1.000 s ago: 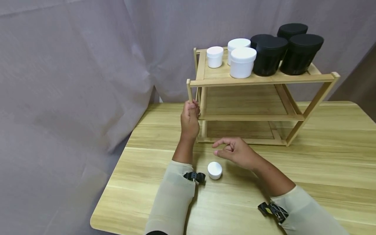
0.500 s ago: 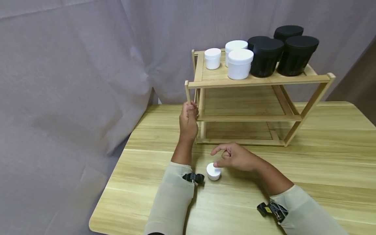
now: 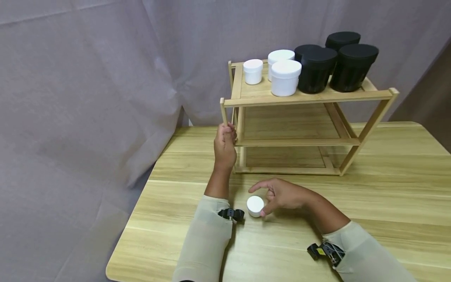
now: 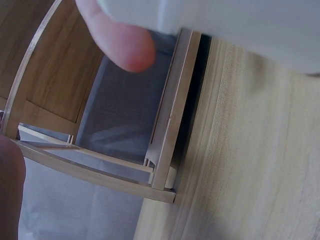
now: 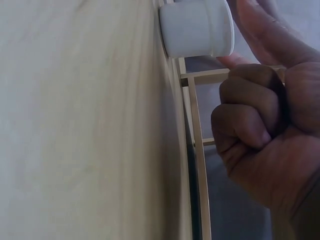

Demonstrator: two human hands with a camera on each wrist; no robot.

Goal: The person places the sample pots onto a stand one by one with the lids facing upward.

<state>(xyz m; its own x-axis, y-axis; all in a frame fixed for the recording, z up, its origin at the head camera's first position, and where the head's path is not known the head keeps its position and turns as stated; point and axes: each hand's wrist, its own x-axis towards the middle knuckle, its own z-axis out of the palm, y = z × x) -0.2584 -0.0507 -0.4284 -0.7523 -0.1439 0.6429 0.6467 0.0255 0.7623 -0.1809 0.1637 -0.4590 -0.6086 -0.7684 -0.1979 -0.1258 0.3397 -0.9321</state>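
My left hand (image 3: 225, 147) grips the left front leg of a wooden three-tier rack (image 3: 297, 142). Part of that hand (image 4: 10, 185) also shows at the edge of the left wrist view. A small white lidded jar (image 3: 255, 205) stands upright on the table. My right hand (image 3: 286, 194) is beside it, index finger and thumb spread around the jar, the other fingers curled in. The thumb tip lies against or just in front of the jar's right side; contact is unclear. In the right wrist view the jar (image 5: 195, 29) sits on the tabletop near the thumb.
On the rack's top shelf stand white lidded jars (image 3: 286, 78) at the left and several black lidded jars (image 3: 317, 74) at the right. Grey cloth (image 3: 88, 117) hangs behind and left of the wooden table (image 3: 158, 231).
My right hand has come down and toward me, its thumb and index finger now around the small white jar. My left hand keeps its grip on the rack; the view has shifted slightly.
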